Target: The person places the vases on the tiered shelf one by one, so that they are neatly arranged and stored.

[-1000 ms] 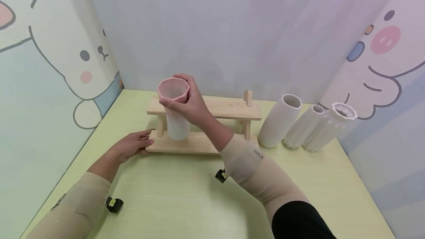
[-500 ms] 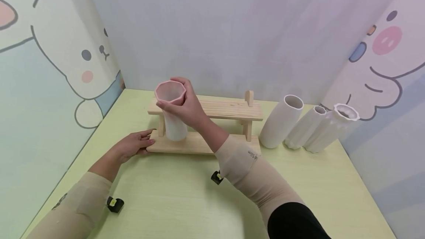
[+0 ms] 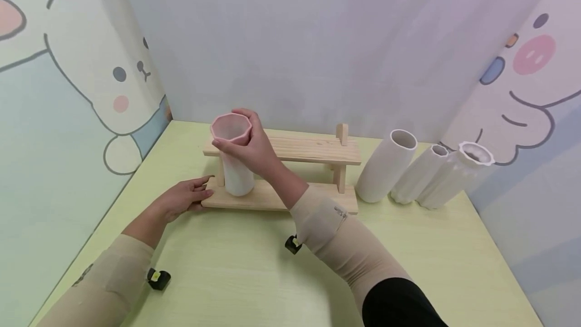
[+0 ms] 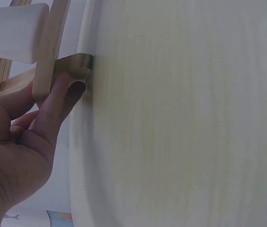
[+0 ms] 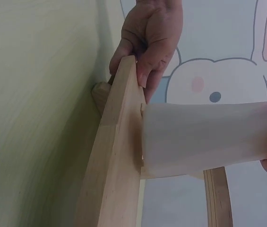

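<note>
My right hand (image 3: 254,148) grips a tall white vase (image 3: 238,178) with a pink faceted rim, fingers and thumb around its upper part. The vase stands upright over the left end of the lower board of a two-tier wooden shelf (image 3: 286,197). Its base meets the board face in the right wrist view, where the vase (image 5: 199,135) lies sideways across the picture. My left hand (image 3: 188,198) holds that board's left end, thumb on top. Seen from the left wrist, the left hand (image 4: 20,146) pinches the board's corner, fingers underneath.
Right of the shelf stand three white vases: a smooth one (image 3: 386,168), a narrow ribbed one (image 3: 417,175) and one with a ruffled rim (image 3: 454,178). A wooden upright (image 3: 342,134) rises behind the top board. Walls enclose the pale table (image 3: 236,276) at the back and sides.
My right hand has shifted the pink-rimmed vase a little to the left and down onto the lower board. The left hand keeps its hold on the board's end.
</note>
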Motion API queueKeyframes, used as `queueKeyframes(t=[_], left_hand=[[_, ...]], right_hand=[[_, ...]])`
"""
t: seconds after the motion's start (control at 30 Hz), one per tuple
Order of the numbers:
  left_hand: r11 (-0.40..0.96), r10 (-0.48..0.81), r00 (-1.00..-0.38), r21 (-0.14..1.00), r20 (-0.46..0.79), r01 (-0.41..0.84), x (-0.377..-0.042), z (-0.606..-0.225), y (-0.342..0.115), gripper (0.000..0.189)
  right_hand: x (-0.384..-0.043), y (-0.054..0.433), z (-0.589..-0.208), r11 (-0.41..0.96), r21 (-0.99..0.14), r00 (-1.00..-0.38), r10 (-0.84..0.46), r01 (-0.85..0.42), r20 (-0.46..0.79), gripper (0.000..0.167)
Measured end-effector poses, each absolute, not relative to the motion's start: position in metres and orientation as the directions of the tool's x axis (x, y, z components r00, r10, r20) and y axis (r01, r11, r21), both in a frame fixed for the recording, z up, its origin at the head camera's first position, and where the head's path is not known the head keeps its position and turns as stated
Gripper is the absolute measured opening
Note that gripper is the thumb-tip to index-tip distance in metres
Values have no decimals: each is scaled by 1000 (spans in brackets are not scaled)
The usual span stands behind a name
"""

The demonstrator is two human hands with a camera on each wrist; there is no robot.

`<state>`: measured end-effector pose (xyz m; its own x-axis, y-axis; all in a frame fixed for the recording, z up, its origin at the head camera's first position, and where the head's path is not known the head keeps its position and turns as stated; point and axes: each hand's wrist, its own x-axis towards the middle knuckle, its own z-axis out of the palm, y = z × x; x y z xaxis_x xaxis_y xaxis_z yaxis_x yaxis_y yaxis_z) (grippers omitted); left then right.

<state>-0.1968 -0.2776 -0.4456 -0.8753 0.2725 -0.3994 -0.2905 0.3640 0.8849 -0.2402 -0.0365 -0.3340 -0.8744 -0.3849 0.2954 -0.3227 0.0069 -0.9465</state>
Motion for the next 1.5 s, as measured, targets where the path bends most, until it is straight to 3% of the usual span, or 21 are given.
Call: queueKeyframes(t=[1.5], left_hand=[[347, 276, -876, 891, -395, -293, -200, -449, -278, 70]], right_hand=[[-239, -50, -348, 4, -937, -854, -414, -349, 316, 77]])
